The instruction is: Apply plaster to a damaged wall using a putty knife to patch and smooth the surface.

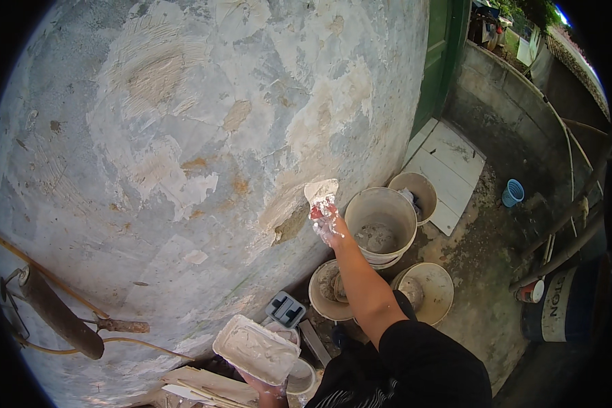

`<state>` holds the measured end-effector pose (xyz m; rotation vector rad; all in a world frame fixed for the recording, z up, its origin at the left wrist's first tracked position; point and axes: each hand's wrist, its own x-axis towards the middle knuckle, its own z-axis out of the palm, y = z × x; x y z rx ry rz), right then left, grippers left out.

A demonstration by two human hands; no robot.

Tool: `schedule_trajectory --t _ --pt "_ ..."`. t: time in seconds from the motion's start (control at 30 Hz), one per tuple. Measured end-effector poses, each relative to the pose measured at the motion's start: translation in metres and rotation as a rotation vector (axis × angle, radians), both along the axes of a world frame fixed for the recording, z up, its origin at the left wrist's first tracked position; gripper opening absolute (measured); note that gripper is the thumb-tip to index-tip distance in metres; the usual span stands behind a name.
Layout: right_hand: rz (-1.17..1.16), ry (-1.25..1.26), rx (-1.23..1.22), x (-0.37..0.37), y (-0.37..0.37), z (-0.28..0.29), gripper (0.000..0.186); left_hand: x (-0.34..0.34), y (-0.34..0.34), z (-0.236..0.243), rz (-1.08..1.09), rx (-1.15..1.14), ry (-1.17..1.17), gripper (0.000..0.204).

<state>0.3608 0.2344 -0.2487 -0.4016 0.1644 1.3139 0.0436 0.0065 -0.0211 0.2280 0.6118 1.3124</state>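
My right hand (pixel 330 230), spattered with white paste, is closed around the red handle of a putty knife (pixel 321 190). Pale plaster covers its broad blade, which is at the wall (pixel 251 41) just right of a rough, hollowed patch (pixel 290 226); whether blade and wall touch is hard to tell. Low at the left, my left hand (pixel 262 386) holds a white rectangular tub (pixel 243 368) from beneath, its fingers mostly hidden. Creamy plaster (pixel 262 348) lies inside the tub. Uneven dried plaster marks much of the blue-grey wall.
Several plaster-stained buckets (pixel 384 258) stand on the floor below my right arm. A grey tray (pixel 285 309) sits by the wall's foot. Paint roller (pixel 61 313) at left; white panels (pixel 445 177), green door (pixel 438 54), blue basket (pixel 513 193) and dark drum (pixel 557 306) to the right.
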Motion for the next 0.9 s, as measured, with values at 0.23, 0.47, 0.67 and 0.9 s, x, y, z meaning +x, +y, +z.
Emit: schedule_trajectory --t 0.23,0.47,0.67,0.9 --pt "0.182 -0.392 -0.394 0.01 -0.063 -0.019 0.021 -0.015 -0.001 -0.018 0.028 0.04 0.009 0.062" --pt "0.139 -0.682 -0.347 0.033 -0.026 0.052 0.02 -0.025 -0.005 -0.023 0.078 0.056 0.026 0.061" --pt "-0.002 -0.766 -0.118 0.047 -0.022 0.145 0.021 -0.041 -0.008 -0.032 0.053 0.083 -0.069 0.062" --pt "0.011 -0.699 -0.074 0.014 -0.13 0.202 0.022 -0.051 -0.005 -0.027 0.014 0.09 -0.213 0.06"
